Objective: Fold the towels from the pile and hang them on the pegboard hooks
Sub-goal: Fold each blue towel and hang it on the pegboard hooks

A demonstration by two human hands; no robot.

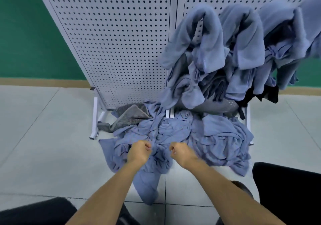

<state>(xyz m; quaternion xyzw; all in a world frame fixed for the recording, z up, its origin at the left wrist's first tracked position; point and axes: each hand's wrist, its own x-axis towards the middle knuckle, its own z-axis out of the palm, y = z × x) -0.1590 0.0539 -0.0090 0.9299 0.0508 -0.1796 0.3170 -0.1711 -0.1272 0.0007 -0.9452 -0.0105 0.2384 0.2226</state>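
1. At the foot of the pegboard, a pile of blue towels lies crumpled on the pale tiled floor. It spreads from the stand's white leg across to the right-hand panel's base.
2. The left hand is curled into a tight fist on the near middle of the pile, knuckles up, and creases of blue cloth bunch right at its fingers.
3. The right hand is clenched the same way just beside it. A narrow ridge of gathered towel lies between the two fists, which do not touch each other.
4. Both bare forearms reach forward and down from the bottom edge. Dark trouser legs show on either side.
5. A grey ribbed towel lies at the pile's far left edge, partly under the blue cloth and against the foot of the stand.
6. On the right panel, several blue towels hang draped side by side in a row. Their lower ends droop toward the pile, and what they hang from is hidden by the cloth.
7. A black cloth hangs below the draped towels at the right.
8. Behind the white perforated board stands a green wall with a tan strip along its bottom.
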